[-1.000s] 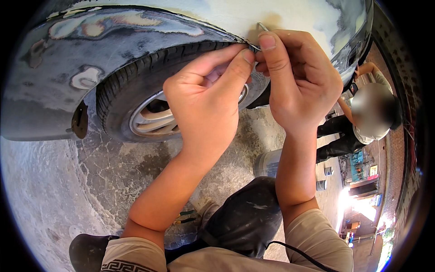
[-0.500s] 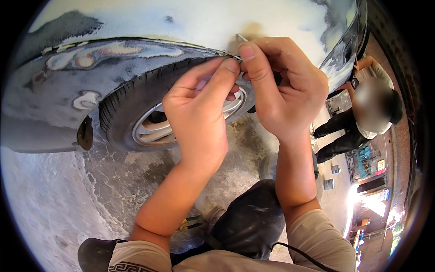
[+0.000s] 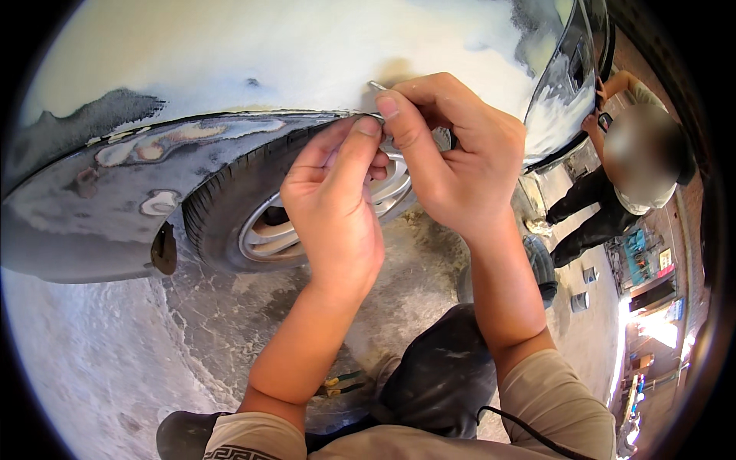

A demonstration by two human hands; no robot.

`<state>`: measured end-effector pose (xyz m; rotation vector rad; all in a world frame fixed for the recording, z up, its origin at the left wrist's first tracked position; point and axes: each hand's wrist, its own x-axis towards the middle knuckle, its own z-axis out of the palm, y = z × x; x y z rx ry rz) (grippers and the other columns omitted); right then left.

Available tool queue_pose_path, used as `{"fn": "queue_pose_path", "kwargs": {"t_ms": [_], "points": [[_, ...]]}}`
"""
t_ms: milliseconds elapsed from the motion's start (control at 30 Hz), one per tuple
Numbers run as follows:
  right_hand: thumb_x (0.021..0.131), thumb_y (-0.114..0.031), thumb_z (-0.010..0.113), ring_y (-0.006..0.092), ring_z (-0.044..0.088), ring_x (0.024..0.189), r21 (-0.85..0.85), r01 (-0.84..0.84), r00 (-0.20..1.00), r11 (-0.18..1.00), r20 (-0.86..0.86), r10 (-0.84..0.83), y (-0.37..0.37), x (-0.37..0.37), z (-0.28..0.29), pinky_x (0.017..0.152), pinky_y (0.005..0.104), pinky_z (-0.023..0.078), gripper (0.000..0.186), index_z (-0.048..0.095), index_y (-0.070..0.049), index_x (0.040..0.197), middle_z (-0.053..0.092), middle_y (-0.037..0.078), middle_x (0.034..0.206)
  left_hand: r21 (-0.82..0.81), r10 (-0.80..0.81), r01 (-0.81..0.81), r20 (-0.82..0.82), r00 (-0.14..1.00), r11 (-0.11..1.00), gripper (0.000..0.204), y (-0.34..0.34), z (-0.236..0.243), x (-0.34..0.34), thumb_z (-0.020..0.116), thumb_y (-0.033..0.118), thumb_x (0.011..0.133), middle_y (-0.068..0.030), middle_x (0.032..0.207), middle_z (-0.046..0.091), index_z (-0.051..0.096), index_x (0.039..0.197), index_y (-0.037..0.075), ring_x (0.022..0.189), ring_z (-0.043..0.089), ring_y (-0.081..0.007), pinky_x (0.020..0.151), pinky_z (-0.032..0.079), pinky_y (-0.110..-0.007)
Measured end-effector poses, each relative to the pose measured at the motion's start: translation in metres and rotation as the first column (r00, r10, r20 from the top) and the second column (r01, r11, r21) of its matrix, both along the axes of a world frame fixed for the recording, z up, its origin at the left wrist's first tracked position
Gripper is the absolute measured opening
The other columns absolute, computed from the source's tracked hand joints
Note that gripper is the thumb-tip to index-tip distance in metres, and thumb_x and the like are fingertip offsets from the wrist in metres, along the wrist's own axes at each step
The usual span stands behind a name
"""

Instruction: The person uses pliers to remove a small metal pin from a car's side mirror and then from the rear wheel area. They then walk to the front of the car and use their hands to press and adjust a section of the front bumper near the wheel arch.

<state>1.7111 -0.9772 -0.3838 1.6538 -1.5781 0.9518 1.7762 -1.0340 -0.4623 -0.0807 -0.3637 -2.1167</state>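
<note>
My right hand (image 3: pixel 452 149) pinches a thin pale stick (image 3: pixel 376 86) between thumb and forefinger; its tip pokes out beyond the fingers. Beside it, my left hand (image 3: pixel 333 192) is closed in a pinch, its fingertips nearly meeting the right ones. Whatever lies between the left thumb and finger is too small to make out. Both hands are at the wheel arch edge of a car, between the pale sanded body panel (image 3: pixel 192 57) and the grey, patchy panel (image 3: pixel 69 203). Below the arch, the tyre (image 3: pixel 218 172) and silver rim (image 3: pixel 280 241) are partly covered by my hands.
At the right, another person (image 3: pixel 644 153) bends with hands at the car's end. Yellow-and-black handled pliers (image 3: pixel 341 383) lie on the concrete floor (image 3: pixel 218 322) near my knee (image 3: pixel 452 368). Small cans (image 3: pixel 580 301) stand farther right.
The view has shifted, so the car's panels and wheel sit lower in it. My hands appear slightly farther left and lower, both still pinched close together at the arch edge.
</note>
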Motion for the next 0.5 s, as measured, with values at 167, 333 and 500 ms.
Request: {"fn": "queue_pose_path", "kwargs": {"t_ms": [167,333,500], "points": [[0.088,-0.01,0.075,0.0144,0.064,0.05,-0.002,0.022,1.0,1.0,-0.008,-0.022,0.003,-0.002,0.0,0.049,0.0245,0.048,0.007,0.07,-0.006,0.085,0.066,0.005,0.064,-0.015,0.01,-0.01,-0.002,1.0,1.0,0.015,0.002,-0.001,-0.002,0.074,0.006,0.092,-0.0053,0.088,0.072,0.073,0.104,-0.005,0.072,0.059,-0.0096,0.067,0.046,-0.024],[0.088,-0.01,0.075,0.0141,0.064,0.051,-0.004,0.047,0.999,0.999,0.019,-0.047,0.006,-0.004,0.0,0.05,0.0244,0.048,0.007,0.07,-0.006,0.086,0.067,0.005,0.065,-0.03,-0.006,0.007,0.038,0.999,1.0,0.016,0.003,0.003,-0.004,0.073,0.005,0.092,-0.0056,0.089,0.072,0.073,0.104,-0.006,0.073,0.059,-0.0095,0.069,0.045,-0.024],[0.088,-0.01,0.075,0.014,0.065,0.052,-0.008,0.054,0.998,0.999,0.021,-0.054,0.01,-0.01,0.0,0.05,0.0243,0.049,0.007,0.07,-0.006,0.086,0.067,0.004,0.066,-0.045,-0.003,0.006,0.059,0.998,0.999,0.016,0.005,0.003,-0.011,0.073,0.006,0.092,-0.0055,0.089,0.072,0.073,0.103,-0.006,0.074,0.058,-0.0092,0.069,0.045,-0.024]]}}
